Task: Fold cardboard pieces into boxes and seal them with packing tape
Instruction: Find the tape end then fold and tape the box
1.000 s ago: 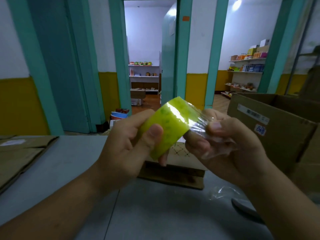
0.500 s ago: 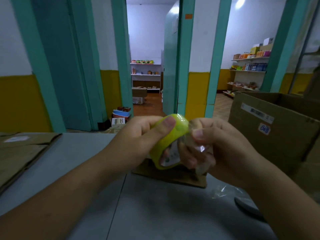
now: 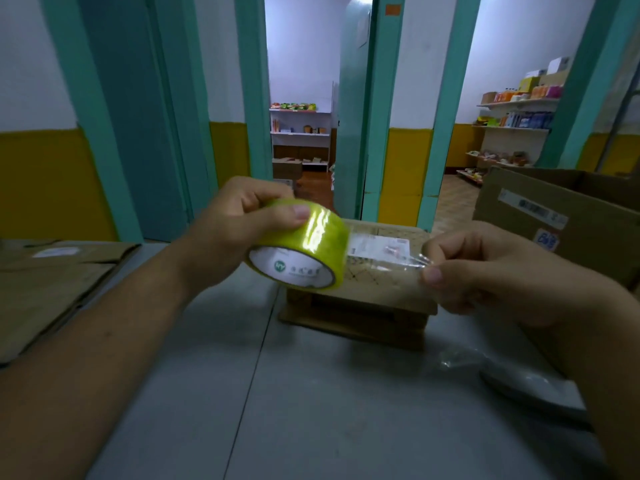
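Packing tape roll (image 3: 304, 244) sits in our left hand (image 3: 239, 233), fingers curled round its yellow-green rim, above the table (image 3: 311, 393). Our right hand (image 3: 485, 271) pinches the clear strip (image 3: 381, 259) running from it, stretched over the small cardboard box (image 3: 363, 299).

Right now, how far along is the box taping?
Done: small box stands folded on the table. In hand: left hand grips the tape roll, right hand pinches a clear strip stretched over the box. Left: press it down, seal; flat cardboard at left lies unfolded.
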{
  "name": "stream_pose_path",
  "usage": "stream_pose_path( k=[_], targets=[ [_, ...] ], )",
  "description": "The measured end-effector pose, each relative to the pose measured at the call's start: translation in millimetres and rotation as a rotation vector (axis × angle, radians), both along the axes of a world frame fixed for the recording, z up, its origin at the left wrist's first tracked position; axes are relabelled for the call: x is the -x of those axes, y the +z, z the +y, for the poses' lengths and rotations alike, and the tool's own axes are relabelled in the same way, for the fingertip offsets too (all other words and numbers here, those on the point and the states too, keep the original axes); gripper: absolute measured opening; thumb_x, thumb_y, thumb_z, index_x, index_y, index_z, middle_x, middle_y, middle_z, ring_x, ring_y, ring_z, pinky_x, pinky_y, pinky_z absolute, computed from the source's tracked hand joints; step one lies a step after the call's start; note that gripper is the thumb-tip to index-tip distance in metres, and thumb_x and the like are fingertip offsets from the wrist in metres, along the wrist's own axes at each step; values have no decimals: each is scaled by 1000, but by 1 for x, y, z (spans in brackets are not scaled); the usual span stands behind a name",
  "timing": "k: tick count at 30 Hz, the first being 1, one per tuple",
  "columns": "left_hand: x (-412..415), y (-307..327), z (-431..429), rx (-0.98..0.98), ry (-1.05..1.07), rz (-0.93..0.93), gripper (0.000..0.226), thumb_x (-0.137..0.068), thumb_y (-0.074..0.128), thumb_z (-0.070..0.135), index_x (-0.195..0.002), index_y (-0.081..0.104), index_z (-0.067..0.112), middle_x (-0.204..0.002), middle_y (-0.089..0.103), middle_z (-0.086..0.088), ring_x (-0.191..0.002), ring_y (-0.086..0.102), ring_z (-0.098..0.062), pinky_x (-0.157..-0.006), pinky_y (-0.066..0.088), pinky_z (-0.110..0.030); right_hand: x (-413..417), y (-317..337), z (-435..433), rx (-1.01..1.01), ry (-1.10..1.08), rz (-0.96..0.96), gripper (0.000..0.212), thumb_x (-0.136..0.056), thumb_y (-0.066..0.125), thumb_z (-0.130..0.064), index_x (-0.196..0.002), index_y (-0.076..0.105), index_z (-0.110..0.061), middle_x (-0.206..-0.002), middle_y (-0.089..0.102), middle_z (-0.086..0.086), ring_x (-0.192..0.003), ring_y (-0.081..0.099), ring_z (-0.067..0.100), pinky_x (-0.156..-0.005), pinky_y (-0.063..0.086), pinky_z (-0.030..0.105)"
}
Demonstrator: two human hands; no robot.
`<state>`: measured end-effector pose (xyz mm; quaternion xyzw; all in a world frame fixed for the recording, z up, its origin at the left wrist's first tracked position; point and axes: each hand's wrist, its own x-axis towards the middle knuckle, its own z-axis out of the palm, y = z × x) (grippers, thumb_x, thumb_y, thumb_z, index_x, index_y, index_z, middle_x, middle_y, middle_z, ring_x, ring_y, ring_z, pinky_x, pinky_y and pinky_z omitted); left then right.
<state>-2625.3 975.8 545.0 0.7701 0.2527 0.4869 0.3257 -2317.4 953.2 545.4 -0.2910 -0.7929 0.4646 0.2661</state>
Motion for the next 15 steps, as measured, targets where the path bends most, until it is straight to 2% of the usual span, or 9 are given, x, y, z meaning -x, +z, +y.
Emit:
stream_pose_path(
  k=[2, 5, 7, 9, 12, 13, 15],
  targets=[
    [9, 3, 3, 2, -22, -39, 31, -83, 65, 33, -56, 53, 22, -54, 41, 14, -48, 38, -4, -50, 30, -16, -5, 1, 1, -35, -53, -8, 37, -75, 82, -56, -66, 67, -23, -66, 57, -3, -59, 48, 15, -55, 39, 28],
    [20, 3, 8, -4, -37, 15, 39, -82, 68, 35, -59, 49, 10, -54, 41, 14, -47, 39, -2, -49, 31, -13, -6, -1, 3, -102, -144, -75, 40, -69, 83, -63, -68, 71, -25, -74, 67, -6, -63, 49, 19, -56, 36, 33],
    [27, 3, 10, 2, -27, 33, 37, -80, 74, 37, -57, 52, 18, -54, 41, 14, -47, 39, -2, -48, 30, -13, -7, 0, 4, -170, -209, -82, 44, -68, 80, -67, -69, 72, -24, -75, 67, -3, -64, 50, 20, -56, 39, 31],
    [36, 5, 14, 18, 8, -6, 31, -80, 69, 35, -56, 53, 24, -53, 39, 14, -46, 37, -2, -47, 29, -14, -8, 2, 4, -236, -268, -29, 44, -71, 79, -64, -71, 72, -20, -72, 65, -2, -63, 54, 18, -56, 45, 25],
    [47, 7, 17, 38, 37, -28, 33, -79, 66, 35, -55, 49, 21, -53, 37, 11, -45, 34, -4, -46, 27, -16, -6, 1, 3, -288, -318, -1, 33, -74, 72, -48, -75, 73, -15, -78, 68, 7, -71, 60, 30, -65, 52, 34],
    [48, 6, 19, 45, 28, -8, 34, -80, 66, 35, -55, 49, 20, -53, 37, 10, -45, 35, -5, -46, 27, -16, -4, 0, 3, -307, -315, -26, 33, -75, 69, -47, -78, 73, -15, -81, 69, 10, -74, 61, 33, -68, 53, 37],
    [49, 4, 20, 64, 5, 39, 32, -80, 68, 35, -55, 53, 21, -52, 40, 9, -45, 37, -5, -46, 28, -16, -1, -2, 3, -327, -320, -42, 39, -77, 64, -48, -85, 73, -11, -80, 69, 9, -76, 61, 34, -69, 54, 34]
  ],
)
